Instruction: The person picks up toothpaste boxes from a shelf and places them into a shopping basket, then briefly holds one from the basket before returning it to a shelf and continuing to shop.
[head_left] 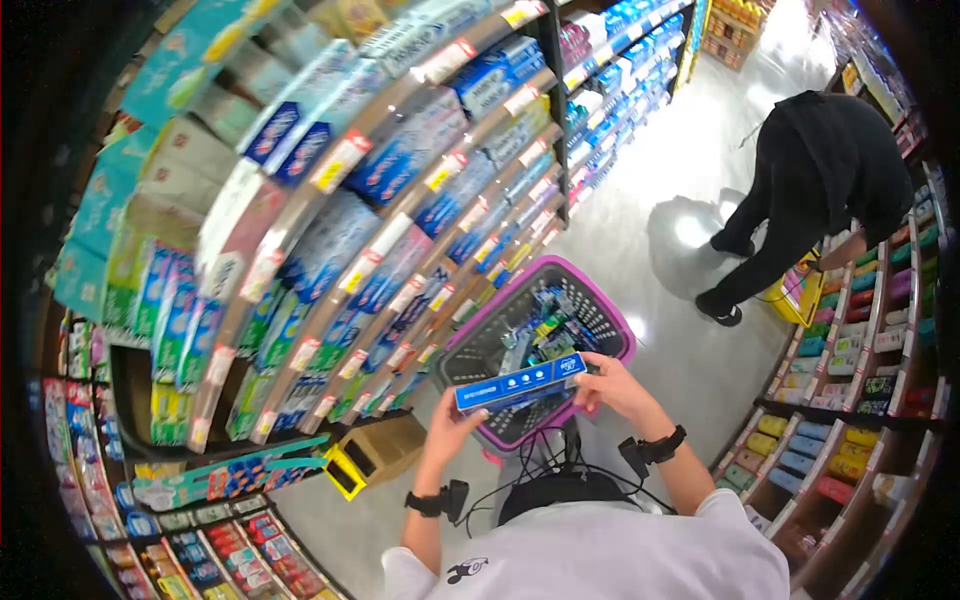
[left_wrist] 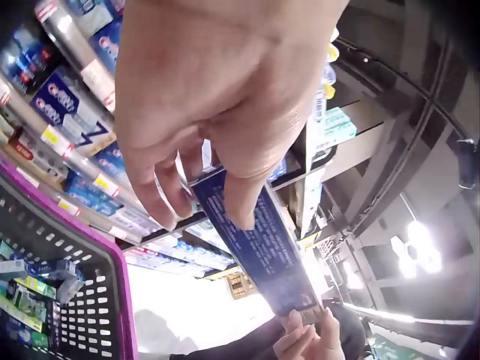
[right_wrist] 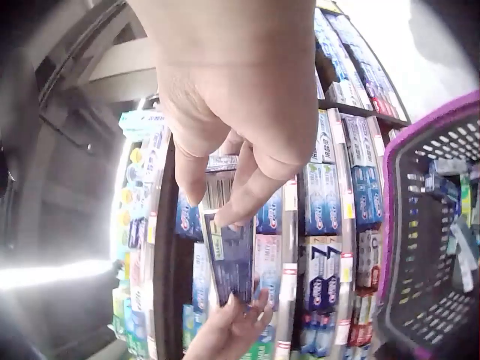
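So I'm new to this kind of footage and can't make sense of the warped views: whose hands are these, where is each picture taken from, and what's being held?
These are a person's bare hands, no machine. The wide picture comes from a head camera looking down; the other two come from cameras strapped on each wrist. The left hand and right hand each grip one end of a long blue box, held level above a purple-rimmed shopping basket already holding packages. Toothpaste shelves line the aisle, and another person bends at the far shelves.
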